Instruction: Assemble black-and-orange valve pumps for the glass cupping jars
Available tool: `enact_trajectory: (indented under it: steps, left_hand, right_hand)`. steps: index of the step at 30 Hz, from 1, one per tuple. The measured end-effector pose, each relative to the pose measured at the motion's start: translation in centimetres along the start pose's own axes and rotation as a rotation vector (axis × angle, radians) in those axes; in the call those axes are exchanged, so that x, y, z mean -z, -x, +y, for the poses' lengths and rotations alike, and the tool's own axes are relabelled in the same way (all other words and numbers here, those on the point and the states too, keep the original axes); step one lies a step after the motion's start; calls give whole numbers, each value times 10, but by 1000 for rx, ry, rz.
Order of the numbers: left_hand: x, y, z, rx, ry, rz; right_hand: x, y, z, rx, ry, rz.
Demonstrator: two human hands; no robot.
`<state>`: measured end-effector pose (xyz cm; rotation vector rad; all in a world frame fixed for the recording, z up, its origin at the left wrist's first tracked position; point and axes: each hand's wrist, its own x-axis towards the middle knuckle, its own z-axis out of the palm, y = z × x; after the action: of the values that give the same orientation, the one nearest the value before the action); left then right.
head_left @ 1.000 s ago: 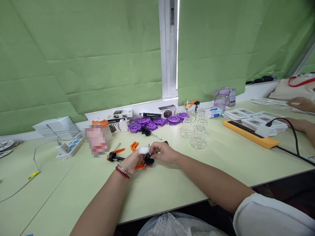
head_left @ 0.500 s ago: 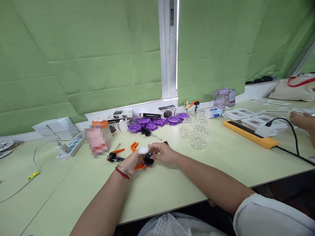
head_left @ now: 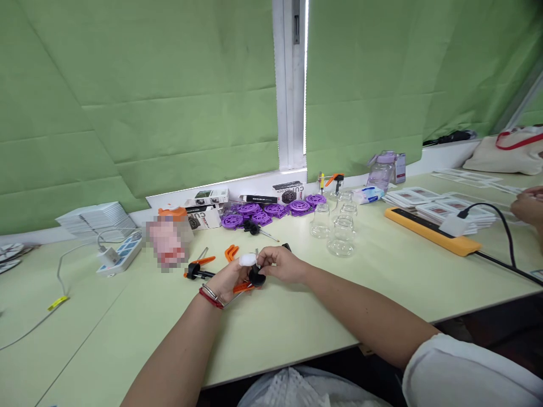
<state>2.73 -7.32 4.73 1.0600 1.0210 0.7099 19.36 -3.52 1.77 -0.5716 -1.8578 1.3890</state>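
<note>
My left hand (head_left: 229,278), with a white covering on its thumb (head_left: 248,259), is closed around a black plastic part with a round cap (head_left: 257,277). The fingers of my right hand (head_left: 285,264) pinch the same part from the right, near its upper end. Below the cap an orange lever (head_left: 243,287) and a thin metal rod show; my hand hides how they join. To the left lies a similar black and orange piece (head_left: 195,271). Just behind my hands rests a loose orange curved lever (head_left: 231,252). A small black object (head_left: 287,247) shows beyond my right hand.
Behind lie purple wheel-patterned parts (head_left: 262,217), a black piece with a rod (head_left: 251,228) and printed boxes (head_left: 207,216). Clear glass bottles (head_left: 340,240) stand to the right, then an orange power strip (head_left: 432,232). A co-worker's hand (head_left: 528,206) is at far right. A white power strip (head_left: 127,254) lies left.
My hands and the black part have hardly moved. At the far right, the co-worker's hand has shifted slightly and changed its pose.
</note>
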Motion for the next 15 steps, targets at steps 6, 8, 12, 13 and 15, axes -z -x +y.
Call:
enact_trajectory:
  steps: [6,8,12,13,15]
  left_hand:
    - [0,1,0,0,3,-3]
    - [0,1,0,-1,0,-10]
    - [0,1,-1,-2,-10,-5]
    - [0,1,-1,-6,-11,-6]
    - [1,1,-1,-10,-15,-6]
  right_hand:
    - [0,0,2,6,-4,2]
    - [1,0,2,7,-9,6]
    - [1,0,2,10,-5,3]
    - [1,0,2,7,-8,3]
    - [1,0,2,8,-8,7]
